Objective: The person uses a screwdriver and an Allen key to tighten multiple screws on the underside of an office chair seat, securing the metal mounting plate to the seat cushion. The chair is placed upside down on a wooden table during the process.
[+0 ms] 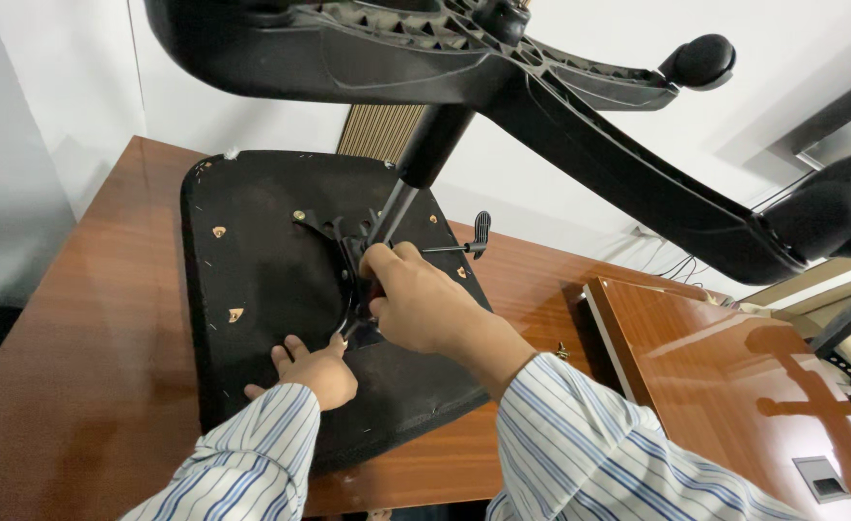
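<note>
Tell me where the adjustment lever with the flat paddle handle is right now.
In the head view, the lever sticks out to the right of the metal mechanism plate on the upturned seat, just beyond the right hand.

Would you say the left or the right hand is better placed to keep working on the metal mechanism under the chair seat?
Probably the right hand: it already grips the mechanism, while the left hand lies flat on the seat underside.

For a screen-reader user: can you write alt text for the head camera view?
Two hands work on an upturned office chair seat on a wooden table: the right hand grips the metal mechanism, the left hand rests flat on the seat. The wheeled base looms overhead.
</note>
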